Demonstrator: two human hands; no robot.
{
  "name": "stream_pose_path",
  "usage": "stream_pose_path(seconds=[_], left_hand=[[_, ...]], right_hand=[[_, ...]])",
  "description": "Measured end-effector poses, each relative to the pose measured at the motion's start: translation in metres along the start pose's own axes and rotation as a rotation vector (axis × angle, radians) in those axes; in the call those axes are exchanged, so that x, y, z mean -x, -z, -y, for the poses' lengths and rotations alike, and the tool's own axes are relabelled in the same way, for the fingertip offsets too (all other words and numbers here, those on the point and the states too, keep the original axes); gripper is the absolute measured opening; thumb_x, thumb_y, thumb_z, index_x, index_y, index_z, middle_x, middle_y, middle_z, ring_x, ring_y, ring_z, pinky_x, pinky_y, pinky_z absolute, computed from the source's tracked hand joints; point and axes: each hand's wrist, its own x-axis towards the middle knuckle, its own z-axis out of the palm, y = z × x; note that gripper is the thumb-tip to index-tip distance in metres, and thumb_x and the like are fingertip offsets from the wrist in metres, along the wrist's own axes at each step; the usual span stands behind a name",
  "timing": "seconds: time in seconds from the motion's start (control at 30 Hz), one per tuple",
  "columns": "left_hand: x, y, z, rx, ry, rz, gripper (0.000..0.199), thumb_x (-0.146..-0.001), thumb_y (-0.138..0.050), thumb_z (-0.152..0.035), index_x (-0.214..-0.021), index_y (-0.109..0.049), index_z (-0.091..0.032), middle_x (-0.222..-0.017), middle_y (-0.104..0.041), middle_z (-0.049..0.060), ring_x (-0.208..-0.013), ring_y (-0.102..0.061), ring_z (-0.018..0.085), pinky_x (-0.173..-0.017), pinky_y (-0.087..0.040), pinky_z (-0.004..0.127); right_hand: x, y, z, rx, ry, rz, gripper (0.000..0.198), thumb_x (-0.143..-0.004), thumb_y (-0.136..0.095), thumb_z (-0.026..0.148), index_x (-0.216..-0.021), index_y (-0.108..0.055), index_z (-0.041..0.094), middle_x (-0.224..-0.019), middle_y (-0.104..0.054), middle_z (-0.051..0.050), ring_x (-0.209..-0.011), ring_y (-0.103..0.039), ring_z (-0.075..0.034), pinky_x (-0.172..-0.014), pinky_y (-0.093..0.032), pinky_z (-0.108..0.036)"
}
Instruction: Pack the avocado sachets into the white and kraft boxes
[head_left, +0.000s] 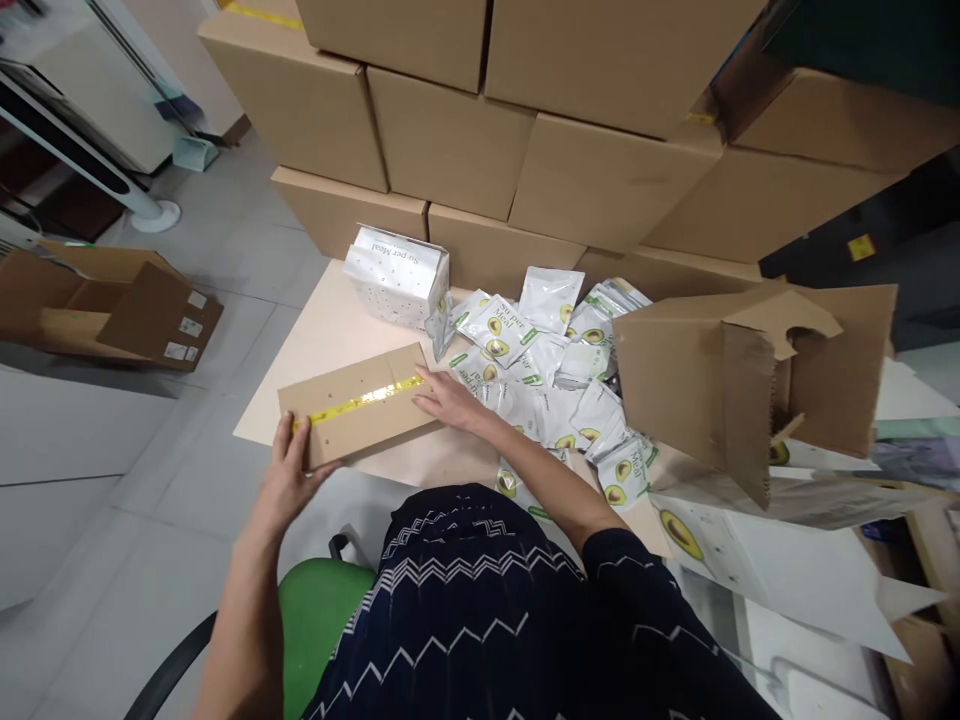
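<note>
A closed brown cardboard box (pixel 360 425), with a strip of yellow tape (pixel 367 398) along its top, lies at the near left part of the table. My left hand (pixel 291 470) grips its left end, fingers on the top edge and thumb along the near side. At the opposite end, my right hand (pixel 448 400) holds the box, its fingers lying over the edge and the taped top. Just right of that hand spreads a pile of white sachets (pixel 499 330) printed with avocados. Behind the box stands a white printed carton (pixel 397 275).
Large cardboard boxes (pixel 450 140) are stacked along the table's far side. An open, torn carton (pixel 675 370) stands at the right, white printed sheets (pixel 787 560) below it. A green chair (pixel 319 610) is by my left side; another open box (pixel 150 315) sits on the floor.
</note>
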Motion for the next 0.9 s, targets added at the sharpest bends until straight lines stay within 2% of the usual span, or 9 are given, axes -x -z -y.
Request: stream_pose_path(seconds=[0.1,0.2,0.37,0.43,0.5,0.6,0.67,0.73,0.9], left_hand=[[-0.045,0.022,0.004,-0.176,0.045,0.105,0.095,-0.081,-0.068,-0.038,-0.161,-0.02,-0.021,-0.169,-0.019,0.018,-0.155,-0.019,0.04,-0.122,-0.028,0.059],[-0.089,0.028,-0.013,-0.319,0.159,0.097,0.1,-0.077,-0.069,-0.03,-0.162,-0.018,-0.02,-0.17,-0.018,0.017,-0.149,-0.023,0.05,-0.115,-0.03,0.069],[-0.141,0.015,-0.041,-0.343,0.279,0.035,0.112,-0.065,-0.07,-0.024,-0.162,-0.015,-0.015,-0.17,-0.015,0.017,-0.145,-0.014,0.06,-0.112,-0.024,0.076],[-0.151,0.011,-0.044,-0.327,0.272,0.04,0.115,-0.062,-0.069,-0.022,-0.162,-0.014,-0.013,-0.17,-0.015,0.015,-0.144,-0.013,0.06,-0.113,-0.022,0.076],[-0.156,0.008,-0.043,-0.322,0.26,0.038,0.116,-0.061,-0.069,-0.022,-0.162,-0.014,-0.013,-0.17,-0.014,0.015,-0.144,-0.012,0.06,-0.114,-0.021,0.075],[-0.157,0.007,-0.038,-0.319,0.242,0.03,0.115,-0.06,-0.069,-0.022,-0.162,-0.015,-0.012,-0.17,-0.014,0.017,-0.147,-0.01,0.057,-0.115,-0.022,0.073],[-0.155,0.006,-0.036,-0.317,0.22,0.027,0.115,-0.06,-0.067,-0.021,-0.161,-0.015,-0.011,-0.17,-0.015,0.017,-0.149,-0.01,0.054,-0.115,-0.022,0.073],[-0.155,0.006,-0.035,-0.315,0.201,0.026,0.114,-0.059,-0.066,-0.02,-0.161,-0.015,-0.01,-0.17,-0.014,0.018,-0.15,-0.01,0.052,-0.116,-0.021,0.073],[-0.157,0.006,-0.04,-0.32,0.266,0.015,0.115,-0.06,-0.067,-0.022,-0.162,-0.016,-0.015,-0.17,-0.016,0.015,-0.148,-0.01,0.056,-0.114,-0.022,0.075]], right_hand=[[-0.018,-0.018,0.015,0.025,-0.055,-0.082,0.066,-0.101,-0.05,0.046,-0.159,-0.034,0.019,-0.131,-0.058,-0.019,-0.12,-0.059,-0.03,-0.102,-0.046,-0.039],[-0.035,-0.025,0.026,0.06,-0.142,-0.143,0.068,-0.101,-0.049,0.049,-0.16,-0.031,0.019,-0.128,-0.058,-0.02,-0.116,-0.062,-0.03,-0.099,-0.048,-0.039],[-0.066,0.01,0.011,-0.019,-0.162,-0.21,0.048,-0.101,-0.047,0.049,-0.141,-0.055,0.024,-0.13,-0.06,-0.015,-0.116,-0.062,-0.028,-0.102,-0.049,-0.041],[-0.088,0.036,-0.007,-0.133,-0.152,-0.383,0.039,-0.101,-0.046,0.042,-0.131,-0.062,0.023,-0.129,-0.063,-0.012,-0.115,-0.063,-0.026,-0.104,-0.048,-0.043],[-0.117,0.06,-0.023,-0.261,-0.179,-0.536,0.042,-0.097,-0.053,0.035,-0.136,-0.057,0.021,-0.133,-0.063,-0.013,-0.116,-0.062,-0.026,-0.106,-0.047,-0.044],[-0.16,0.081,-0.035,-0.487,-0.275,-0.549,0.068,-0.09,-0.06,0.029,-0.153,-0.039,0.016,-0.146,-0.054,-0.018,-0.108,-0.067,-0.024,-0.099,-0.051,-0.041],[-0.181,0.084,-0.036,-0.602,-0.323,-0.499,0.073,-0.09,-0.058,0.029,-0.157,-0.032,0.014,-0.143,-0.055,-0.018,-0.096,-0.07,-0.021,-0.092,-0.055,-0.038],[-0.19,0.078,-0.034,-0.596,-0.328,-0.492,0.065,-0.09,-0.056,0.028,-0.151,-0.042,0.013,-0.13,-0.064,-0.014,-0.092,-0.07,-0.019,-0.09,-0.055,-0.036],[-0.178,0.056,-0.037,-0.366,-0.212,-0.539,0.024,-0.091,-0.055,0.03,-0.104,-0.071,0.017,-0.1,-0.073,-0.004,-0.099,-0.067,-0.019,-0.095,-0.049,-0.03]])
